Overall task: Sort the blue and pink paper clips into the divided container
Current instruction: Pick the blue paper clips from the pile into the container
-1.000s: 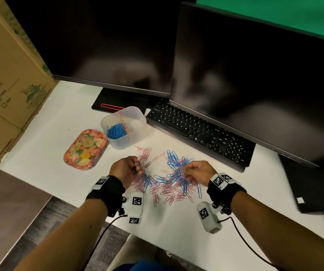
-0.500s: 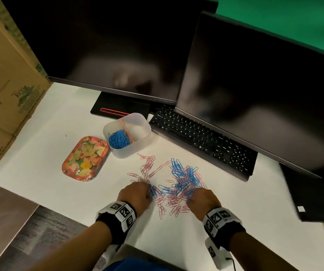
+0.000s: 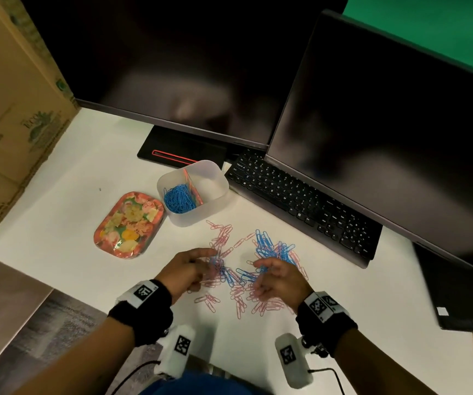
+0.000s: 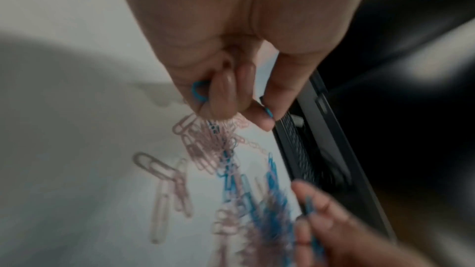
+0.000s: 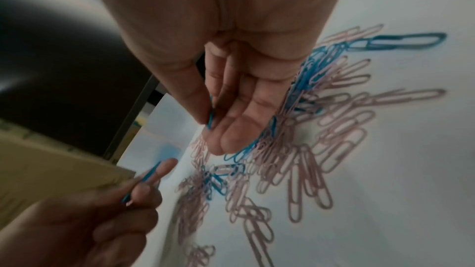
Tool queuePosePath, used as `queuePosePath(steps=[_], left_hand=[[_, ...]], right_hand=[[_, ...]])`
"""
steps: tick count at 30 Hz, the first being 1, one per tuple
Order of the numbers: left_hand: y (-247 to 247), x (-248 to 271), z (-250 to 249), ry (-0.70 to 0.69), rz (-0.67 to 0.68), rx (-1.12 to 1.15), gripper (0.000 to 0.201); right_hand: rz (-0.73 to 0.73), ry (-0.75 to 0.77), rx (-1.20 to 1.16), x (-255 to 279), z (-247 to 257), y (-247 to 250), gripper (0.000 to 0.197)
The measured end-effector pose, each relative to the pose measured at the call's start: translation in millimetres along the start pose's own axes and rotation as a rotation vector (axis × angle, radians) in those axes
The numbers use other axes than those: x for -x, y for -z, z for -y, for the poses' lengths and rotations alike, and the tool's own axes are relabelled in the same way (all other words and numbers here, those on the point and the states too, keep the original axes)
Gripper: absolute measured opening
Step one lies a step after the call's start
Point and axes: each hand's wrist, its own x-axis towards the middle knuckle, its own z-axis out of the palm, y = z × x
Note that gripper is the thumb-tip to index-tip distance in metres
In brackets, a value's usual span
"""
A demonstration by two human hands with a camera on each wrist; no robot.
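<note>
A mixed pile of pink and blue paper clips lies on the white desk. Behind it stands the translucent divided container, with blue clips heaped in its left compartment. My left hand hovers over the pile's left side; it pinches a blue clip between thumb and forefinger, and another blue clip sits under its curled fingers. My right hand is over the pile's right side and pinches a blue clip between thumb and forefinger.
A flowered tray lies left of the container. A black keyboard and two dark monitors close off the back and right. A cardboard box stands at the left. The desk's front edge is near my wrists.
Half a second ago both hands were pressed down into the pile. They have since lifted slightly, each with a blue clip in its fingers.
</note>
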Motion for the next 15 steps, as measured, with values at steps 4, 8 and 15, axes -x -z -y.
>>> queuePosePath(steps=[4, 8, 15], left_hand=[[-2, 0, -7, 0.124, 0.094, 0.394, 0.022], [-4, -4, -6, 0.147, 0.086, 0.458, 0.011], [-16, -13, -4, 0.075, -0.113, 0.419, 0.019]], right_hand=[[-0.018, -0.058, -0.070, -11, 9, 1, 0.017], [-0.098, 0.102, 0.577, -23, 3, -1, 0.009], [0.012, 0.274, 1.203, -39, 3, -15, 0.030]])
